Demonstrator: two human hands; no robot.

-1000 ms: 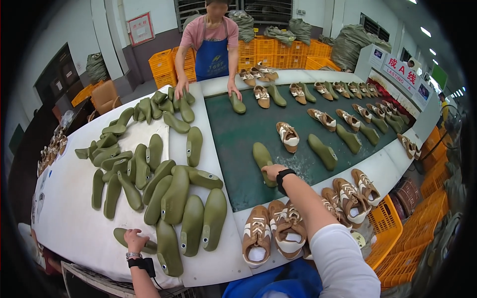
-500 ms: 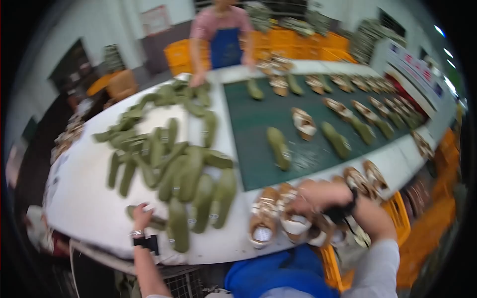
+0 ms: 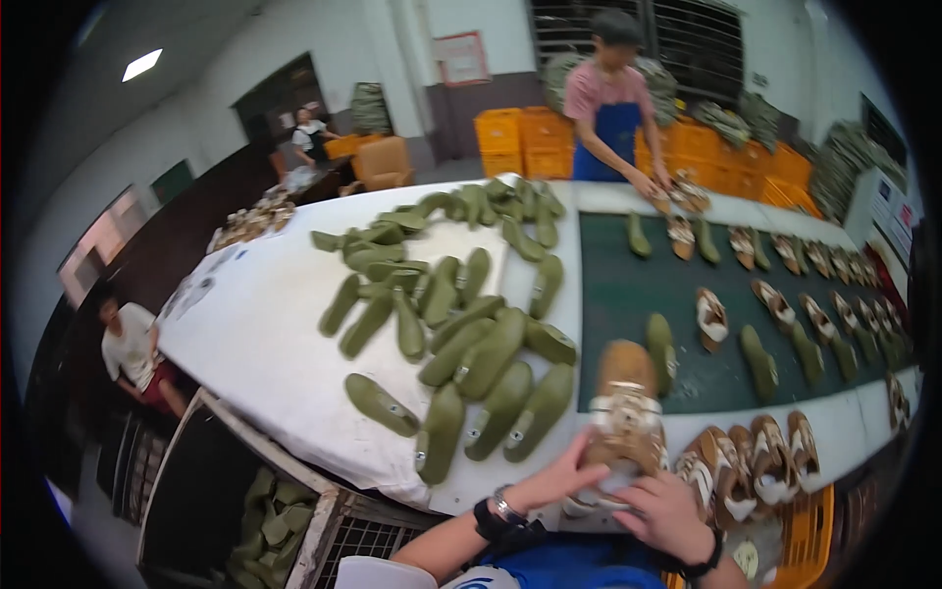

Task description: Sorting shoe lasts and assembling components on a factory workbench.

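Both my hands hold one tan and white shoe upper [image 3: 624,420] close in front of me, above the near edge of the white table [image 3: 265,344]. My left hand [image 3: 561,476] grips its left side near the heel. My right hand [image 3: 667,512] cups it from below on the right. A pile of olive green soles [image 3: 471,344] lies just left of the shoe. More tan and white uppers [image 3: 756,456] sit in a row to my right.
A dark green conveyor belt [image 3: 628,304] carries soles and uppers away to the right. A person in a blue apron [image 3: 613,108] works at its far end. Orange crates [image 3: 525,137] stand behind. A bin of green soles [image 3: 265,515] sits below the table's left corner.
My view swung to the right and closer. My right hand left the belt and came back to the near edge; my left hand left the soles. Both now hold a shoe upper.
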